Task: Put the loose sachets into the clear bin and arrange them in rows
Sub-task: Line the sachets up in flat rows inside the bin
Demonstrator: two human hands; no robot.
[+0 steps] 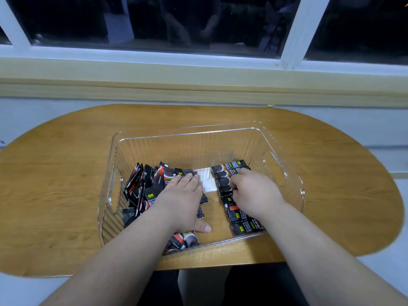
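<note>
**Bin mid-table: heap left, row right**

The bin (220,127) sits in the middle of your table (66,173), with the sill (198,71) and window (198,18) behind it. Inside the bin, a loose heap (141,184) of sachets fills the left half, reaching the near wall. A row (245,226) of sachets runs front to back along the right side. A strip of bin floor lies between them. Your left grip (178,199) lies flat on the heap. Your right grip (254,193) sits on the row, fingers curled onto it.
</note>
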